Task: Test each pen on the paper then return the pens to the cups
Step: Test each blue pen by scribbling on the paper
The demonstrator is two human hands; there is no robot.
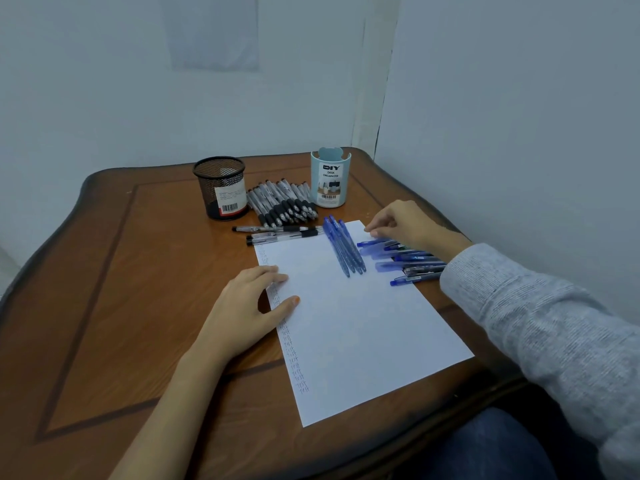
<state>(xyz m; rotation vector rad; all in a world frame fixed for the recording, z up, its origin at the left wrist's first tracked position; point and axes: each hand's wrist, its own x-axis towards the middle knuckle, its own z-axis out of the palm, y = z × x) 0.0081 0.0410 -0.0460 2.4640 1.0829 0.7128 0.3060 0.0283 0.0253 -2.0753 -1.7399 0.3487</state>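
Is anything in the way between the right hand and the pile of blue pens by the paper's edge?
Nothing visible stands between them. The right hand hangs just over the pile of blue pens, its fingertips at the ends of the topmost pens.

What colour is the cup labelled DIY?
The DIY cup is light blue, seen best in head view.

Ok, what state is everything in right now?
black mesh cup: upright, no pens showing.
blue desk organizer: upright, no pens showing.
black pen pile: lying between the cups.
loose black pens: lying by the paper's top edge.
three blue pens: lying on the paper.
blue pen pile: lying at the paper's right edge.
paper: flat, "test" column down left edge.
left hand: flat on the paper.
right hand: over the blue pen pile, hold unclear.
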